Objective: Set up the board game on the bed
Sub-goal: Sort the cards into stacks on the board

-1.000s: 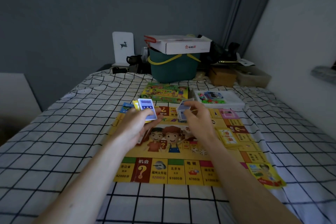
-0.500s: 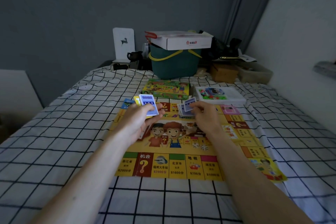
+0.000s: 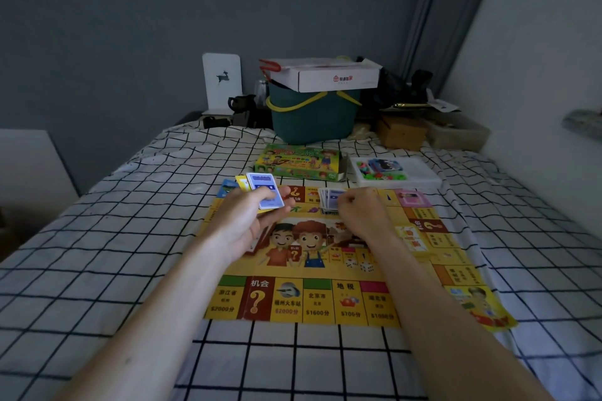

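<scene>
Head view: the board (image 3: pixel 325 270) lies flat on the bed (image 3: pixel 97 270), with the game box (image 3: pixel 298 162) and the parts tray (image 3: pixel 395 171) just beyond its far edge. Two dice (image 3: pixel 360 265) rest on the board's centre art.

Our left hand (image 3: pixel 247 221) grips the deck (image 3: pixel 265 190), fingers curled under it and thumb across its face. Our right hand (image 3: pixel 361 210) sits at the dealt pile (image 3: pixel 330 198) on the far part of the board, fingers curled; we cannot tell whether they pinch a card or have released it.

For this step, we judge that cards are being dealt onto the pile. Place each card squarely on the pile, since its edges are fanned. Keep the left grip firm so that the deck does not slip. Keep both forearms above the board so that the dice are not disturbed.
</scene>
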